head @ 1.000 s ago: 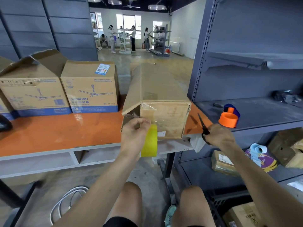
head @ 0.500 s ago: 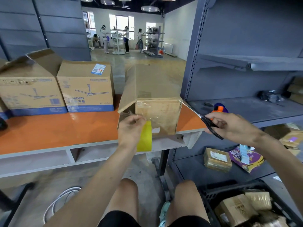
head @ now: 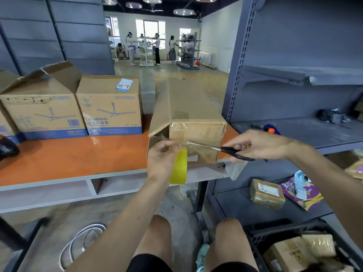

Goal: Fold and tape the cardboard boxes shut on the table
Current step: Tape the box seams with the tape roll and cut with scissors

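Note:
A long brown cardboard box (head: 188, 114) lies on the orange table (head: 78, 160), its near end facing me with clear tape across it and its left flap ajar. My left hand (head: 163, 154) grips a yellow tape roll (head: 178, 167) in front of that end, with a clear tape strip stretched to the box. My right hand (head: 257, 144) holds black-handled scissors (head: 222, 149), their blades pointing left at the stretched tape beside my left fingers.
Two ceiling-fan boxes (head: 110, 107) stand at the table's back left, one with open flaps (head: 39, 107). A grey shelf unit (head: 294, 134) stands at right with parcels (head: 267, 193) below. A white cable (head: 78, 244) lies on the floor. People work far behind.
My right hand has swung left from the shelf side with the scissors, bringing the blades to the tape. My left hand has kept the roll at the box's end.

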### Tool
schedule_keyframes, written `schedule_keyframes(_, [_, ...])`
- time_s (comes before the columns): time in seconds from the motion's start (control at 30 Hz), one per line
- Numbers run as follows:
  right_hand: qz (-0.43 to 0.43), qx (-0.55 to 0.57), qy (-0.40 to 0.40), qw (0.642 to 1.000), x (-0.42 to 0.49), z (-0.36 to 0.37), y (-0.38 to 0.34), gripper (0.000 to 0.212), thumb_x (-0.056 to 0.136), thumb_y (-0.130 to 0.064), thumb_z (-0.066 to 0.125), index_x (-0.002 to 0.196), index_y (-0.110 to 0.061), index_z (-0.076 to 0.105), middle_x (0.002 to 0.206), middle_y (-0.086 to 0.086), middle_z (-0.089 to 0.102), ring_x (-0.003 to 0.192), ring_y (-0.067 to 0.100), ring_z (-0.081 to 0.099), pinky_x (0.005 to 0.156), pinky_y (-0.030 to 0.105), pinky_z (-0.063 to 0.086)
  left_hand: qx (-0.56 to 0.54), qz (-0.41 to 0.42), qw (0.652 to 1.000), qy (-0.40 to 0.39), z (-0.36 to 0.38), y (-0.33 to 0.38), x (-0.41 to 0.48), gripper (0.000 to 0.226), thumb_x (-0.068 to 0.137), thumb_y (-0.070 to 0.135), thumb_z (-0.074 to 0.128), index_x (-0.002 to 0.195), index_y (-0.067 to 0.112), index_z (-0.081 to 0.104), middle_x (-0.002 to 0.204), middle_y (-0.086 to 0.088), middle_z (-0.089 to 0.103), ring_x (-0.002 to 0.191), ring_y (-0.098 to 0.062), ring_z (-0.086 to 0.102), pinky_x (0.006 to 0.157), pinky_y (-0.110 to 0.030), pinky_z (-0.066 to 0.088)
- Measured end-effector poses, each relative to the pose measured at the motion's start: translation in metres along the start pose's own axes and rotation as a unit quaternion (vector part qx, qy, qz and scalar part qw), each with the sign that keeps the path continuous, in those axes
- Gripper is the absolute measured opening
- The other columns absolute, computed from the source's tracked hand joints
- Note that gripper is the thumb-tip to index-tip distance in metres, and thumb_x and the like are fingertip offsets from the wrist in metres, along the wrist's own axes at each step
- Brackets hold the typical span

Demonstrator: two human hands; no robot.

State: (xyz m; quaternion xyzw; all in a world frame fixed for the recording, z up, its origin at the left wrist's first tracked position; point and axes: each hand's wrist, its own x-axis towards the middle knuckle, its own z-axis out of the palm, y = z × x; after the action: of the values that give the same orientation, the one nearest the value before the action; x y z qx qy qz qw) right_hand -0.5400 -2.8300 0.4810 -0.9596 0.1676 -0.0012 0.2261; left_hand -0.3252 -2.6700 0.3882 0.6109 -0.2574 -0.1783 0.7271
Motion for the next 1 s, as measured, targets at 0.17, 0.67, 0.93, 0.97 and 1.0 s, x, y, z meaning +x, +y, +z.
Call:
schedule_keyframes(0.17, [-0.008, 0.053, -0.024, 0.998, 0.023, -0.016, -0.004, 0.029, 0.085, -0.045, 0.076, 0.113, -0.051, 0.072, 0.077, -0.015, 0.055, 0.073, 0.001, 0.051, 0.068, 0.010, 0.039, -0.017, -0.012, 1.000, -0.008, 0.000, 0.004, 0.001, 0.020, 0.087, 0.006, 0.076, 0.072, 0.019, 0.074, 0.069, 0.018, 0.072, 0.066, 0.008, 0.063, 0.067, -0.007, 0.046])
schedule_keyframes(0.67, [-0.015, 0.060, -0.053, 0.997, 0.039, -0.020, -0.005, 0.034, 0.085, -0.027, 0.080, 0.115, -0.043, 0.074, 0.067, -0.001, 0.059, 0.063, 0.005, 0.052, 0.067, 0.012, 0.043, -0.001, -0.047, 0.998, -0.032, -0.003, 0.011, 0.003, 0.014, 0.087, 0.012, 0.078, 0.075, 0.019, 0.078, 0.078, 0.012, 0.075, 0.082, -0.010, 0.068, 0.092, -0.036, 0.055])
schedule_keyframes(0.93, [0.074, 0.012, -0.167, 0.983, -0.003, -0.039, 0.049, 0.035, 0.095, -0.017, 0.069, 0.114, -0.047, 0.070, 0.089, 0.002, 0.076, 0.075, 0.007, 0.065, 0.069, 0.021, 0.050, -0.008, -0.051, 0.998, -0.036, -0.003, 0.009, 0.007, 0.017, 0.087, 0.015, 0.079, 0.071, 0.019, 0.076, 0.074, 0.015, 0.074, 0.080, -0.010, 0.067, 0.095, -0.038, 0.055])
schedule_keyframes(0.97, [0.109, 0.020, -0.197, 0.974, -0.015, -0.045, 0.064, 0.038, 0.097, -0.014, 0.065, 0.114, -0.048, 0.071, 0.092, 0.004, 0.077, 0.076, 0.009, 0.066, 0.067, 0.023, 0.050, -0.007, -0.052, 0.998, -0.035, -0.003, 0.009, 0.006, 0.018, 0.087, 0.017, 0.080, 0.069, 0.019, 0.075, 0.073, 0.014, 0.074, 0.080, -0.011, 0.067, 0.094, -0.040, 0.055])
schedule_keyframes(1.0, [0.146, 0.026, -0.211, 0.966, -0.026, -0.050, 0.077, 0.039, 0.097, -0.014, 0.061, 0.114, -0.047, 0.071, 0.095, 0.005, 0.077, 0.077, 0.011, 0.068, 0.066, 0.023, 0.049, -0.005, -0.053, 0.998, -0.036, -0.003, 0.009, 0.006, 0.019, 0.086, 0.019, 0.080, 0.068, 0.018, 0.075, 0.073, 0.013, 0.073, 0.079, -0.013, 0.067, 0.094, -0.042, 0.055])
